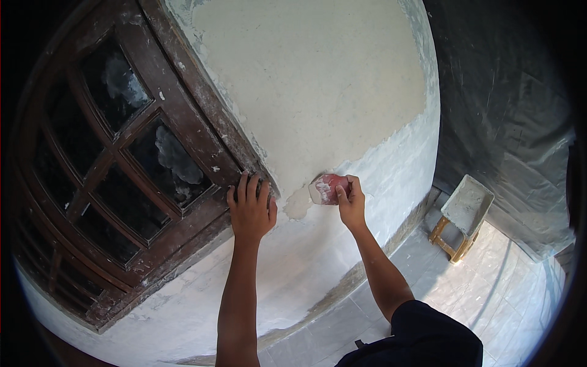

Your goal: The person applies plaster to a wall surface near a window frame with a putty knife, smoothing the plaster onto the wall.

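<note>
passable wall (330,92) above red scraper (333,185), right hand (352,205) blocking its right, left hand (251,213) and window (114,148) its left

Dark shirt (437,336) here, almost black with a blue tinge, short sleeve (408,319) stopping near the right elbow (396,296); forearms (238,300) bare, left hand (251,211) bare, right hand (352,207) too!

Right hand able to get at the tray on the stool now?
Probably not: the right hand holds a red scraper at the wall, and the tray sits lower, well off right.
</note>
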`<act>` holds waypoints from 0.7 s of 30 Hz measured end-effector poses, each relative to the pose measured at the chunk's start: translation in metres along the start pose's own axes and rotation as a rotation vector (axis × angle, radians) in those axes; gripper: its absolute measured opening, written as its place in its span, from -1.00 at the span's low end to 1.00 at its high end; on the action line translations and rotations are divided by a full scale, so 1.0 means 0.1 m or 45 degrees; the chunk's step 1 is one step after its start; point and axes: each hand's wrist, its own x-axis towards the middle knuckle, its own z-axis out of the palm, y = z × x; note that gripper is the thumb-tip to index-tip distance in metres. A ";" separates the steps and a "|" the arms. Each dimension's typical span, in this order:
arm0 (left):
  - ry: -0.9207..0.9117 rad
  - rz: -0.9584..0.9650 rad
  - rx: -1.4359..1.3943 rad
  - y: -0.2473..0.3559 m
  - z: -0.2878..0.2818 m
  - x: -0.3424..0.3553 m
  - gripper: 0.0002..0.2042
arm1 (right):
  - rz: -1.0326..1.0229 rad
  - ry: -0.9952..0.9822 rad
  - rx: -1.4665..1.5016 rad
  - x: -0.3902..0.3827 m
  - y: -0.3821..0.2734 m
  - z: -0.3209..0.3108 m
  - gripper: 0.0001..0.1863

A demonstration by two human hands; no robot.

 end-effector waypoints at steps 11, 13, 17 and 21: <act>0.006 0.004 -0.013 0.00 -0.01 0.01 -0.61 | 0.031 0.056 0.051 0.02 0.09 -0.05 -0.80; -0.012 -0.004 -0.006 -0.02 -0.01 0.00 -0.61 | 0.056 0.093 0.103 0.00 0.07 -0.06 -0.80; -0.013 0.005 -0.016 0.01 0.00 0.01 -0.60 | -0.004 0.111 0.233 -0.03 0.00 0.01 -0.80; 0.004 0.007 -0.014 -0.01 -0.01 0.00 -0.60 | -0.012 -0.044 0.049 -0.04 -0.09 0.12 -0.79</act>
